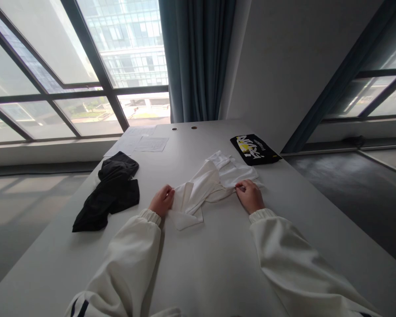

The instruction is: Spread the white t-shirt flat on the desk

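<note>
I see a long pale grey tabletop [218, 264] running away from me toward a white wall and a blue-grey curtain [196, 57]. Large dark-framed windows [86, 66] fill the left side, and more glazing shows on the right above a dark floor [350, 185]. A rumpled white garment [207, 185] lies mid-tabletop. My left hand [161, 200] is curled closed, pinching its left edge; my right hand [250, 196] pinches its right edge with fingers drawn together. Left of that lies a crumpled black garment [110, 189], well apart. Near the far right edge sits a folded black item [254, 149] with white and yellow print. Paper sheets [145, 141] lie at the far left end, near two small holes [184, 128].
</note>
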Available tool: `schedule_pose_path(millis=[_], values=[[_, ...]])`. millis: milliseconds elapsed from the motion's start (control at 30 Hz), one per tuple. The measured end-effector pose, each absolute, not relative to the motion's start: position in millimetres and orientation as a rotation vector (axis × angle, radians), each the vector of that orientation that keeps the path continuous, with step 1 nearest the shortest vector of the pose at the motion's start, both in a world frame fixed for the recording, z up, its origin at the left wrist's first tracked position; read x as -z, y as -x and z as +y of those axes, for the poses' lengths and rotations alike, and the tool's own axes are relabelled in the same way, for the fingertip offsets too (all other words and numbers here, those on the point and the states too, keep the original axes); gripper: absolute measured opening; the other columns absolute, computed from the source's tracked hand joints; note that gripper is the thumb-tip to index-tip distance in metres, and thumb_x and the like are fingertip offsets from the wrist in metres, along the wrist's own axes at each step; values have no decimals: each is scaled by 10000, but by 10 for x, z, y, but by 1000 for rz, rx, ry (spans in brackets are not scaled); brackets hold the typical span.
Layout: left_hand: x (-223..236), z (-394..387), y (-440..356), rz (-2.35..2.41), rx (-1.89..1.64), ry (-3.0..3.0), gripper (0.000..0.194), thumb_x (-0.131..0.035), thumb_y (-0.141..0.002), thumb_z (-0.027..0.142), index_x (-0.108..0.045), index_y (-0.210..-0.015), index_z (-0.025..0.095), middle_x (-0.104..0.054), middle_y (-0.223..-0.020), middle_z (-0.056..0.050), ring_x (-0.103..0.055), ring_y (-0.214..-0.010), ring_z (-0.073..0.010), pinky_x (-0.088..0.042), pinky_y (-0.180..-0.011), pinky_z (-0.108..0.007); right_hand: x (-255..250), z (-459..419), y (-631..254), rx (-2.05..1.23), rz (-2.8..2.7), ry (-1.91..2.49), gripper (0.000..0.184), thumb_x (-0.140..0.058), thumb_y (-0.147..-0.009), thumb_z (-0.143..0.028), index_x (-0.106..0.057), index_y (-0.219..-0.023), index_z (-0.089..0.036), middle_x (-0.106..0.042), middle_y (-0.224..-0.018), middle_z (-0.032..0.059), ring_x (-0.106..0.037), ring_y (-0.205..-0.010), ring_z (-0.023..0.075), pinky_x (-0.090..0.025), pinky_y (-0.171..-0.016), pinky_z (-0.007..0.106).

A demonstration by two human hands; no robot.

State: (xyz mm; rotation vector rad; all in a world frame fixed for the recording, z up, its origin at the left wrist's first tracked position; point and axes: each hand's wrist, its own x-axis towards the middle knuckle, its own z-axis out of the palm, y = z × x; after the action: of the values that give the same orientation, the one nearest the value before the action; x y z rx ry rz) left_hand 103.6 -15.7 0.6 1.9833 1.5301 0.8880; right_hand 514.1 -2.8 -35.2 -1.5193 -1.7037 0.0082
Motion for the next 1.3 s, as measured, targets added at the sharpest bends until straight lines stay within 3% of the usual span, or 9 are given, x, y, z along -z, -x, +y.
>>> schedule_pose_path(millis=[100, 200, 300, 467, 633, 767, 1033, 1167, 1300], values=[[-56, -182, -1048, 1510, -796, -1996, 311, -473, -981, 472, -593, -810, 242, -572, -630, 51, -530, -630, -151, -432, -642, -268, 404, 8, -5124, -112, -1657, 1481, 213, -583, -886, -297, -722, -1029, -222, -694, -1051, 131, -651, -902, 276, -569, -876, 437], [-104, -227, -1112, 1477, -763, -2074, 378, -432, -1002, 482, -593, -759, 241, -553, -613, 46, -521, -616, -149, -382, -620, -265, 426, 25, -5104, -150, -1674, 1439, 339, -526, -969, -361, -718, -1213, -225, -688, -1221, 156, -644, -1151, 304, -522, -1065, 490], [-140, -362, -1299, 1558, -707, -2130, 332, -412, -1023, 460, -653, -899, 268, -626, -663, 26, -579, -645, -176, -374, -628, -279, 441, 19, -5090, -211, -1744, 1415, 428, -475, -1025, -437, -713, -1308, -223, -658, -1345, 161, -591, -1312, 307, -445, -1177, 516], [-207, -747, -1720, 1565, -561, -2243, 342, -397, -1050, 467, -685, -1065, 284, -759, -806, -43, -682, -708, -227, -398, -642, -310, 457, 0, -5092, -316, -1863, 1413, 452, -454, -1045, -474, -749, -1311, -259, -635, -1425, 138, -589, -1339, 306, -448, -1179, 530], [-268, -932, -1859, 905, -398, -2098, 427, -338, -1090, 458, -690, -951, 259, -760, -709, 3, -629, -539, -140, -467, -621, -261, 406, -13, -5068, -410, -1983, 1364, 423, -512, -1026, -450, -767, -1304, -259, -653, -1440, 125, -565, -1386, 322, -427, -1208, 547], [-214, -873, -1843, 1046, -688, -2231, 323, -466, -1049, 369, -698, -858, 251, -781, -798, -21, -671, -685, -155, -522, -750, -290, 323, -31, -4977, -486, -2071, 1303, 402, -586, -986, -414, -776, -1285, -224, -678, -1397, 135, -522, -1430, 340, -383, -1240, 549], [-167, -713, -1756, 1201, -1226, -2287, 210, -514, -1042, 287, -680, -1162, 241, -712, -1293, -96, -630, -1231, -234, -510, -1088, -448, 0, -248, -4628, -770, -2271, 912, 298, -590, -1022, -427, -812, -1038, -228, -747, -1120, 87, -619, -1241, 274, -429, -1168, 433], [-147, -699, -1736, 1222, -1036, -2423, 340, -454, -1071, 302, -649, -1347, 268, -627, -1477, -80, -497, -1430, -258, -394, -1218, -499, -100, -357, -4468, -865, -2341, 774, 424, -552, -1051, -477, -725, -756, -227, -693, -853, 43, -638, -967, 229, -486, -993, 373], [-66, -687, -1769, 1372, -671, -2491, 460, -516, -1051, 387, -576, -1491, 271, -680, -1384, -87, -583, -1309, -286, -456, -1133, -493, -76, -380, -4399, -745, -2307, 874, 516, -541, -1056, -476, -558, -603, -230, -579, -677, 9, -559, -772, 203, -465, -857, 357]])
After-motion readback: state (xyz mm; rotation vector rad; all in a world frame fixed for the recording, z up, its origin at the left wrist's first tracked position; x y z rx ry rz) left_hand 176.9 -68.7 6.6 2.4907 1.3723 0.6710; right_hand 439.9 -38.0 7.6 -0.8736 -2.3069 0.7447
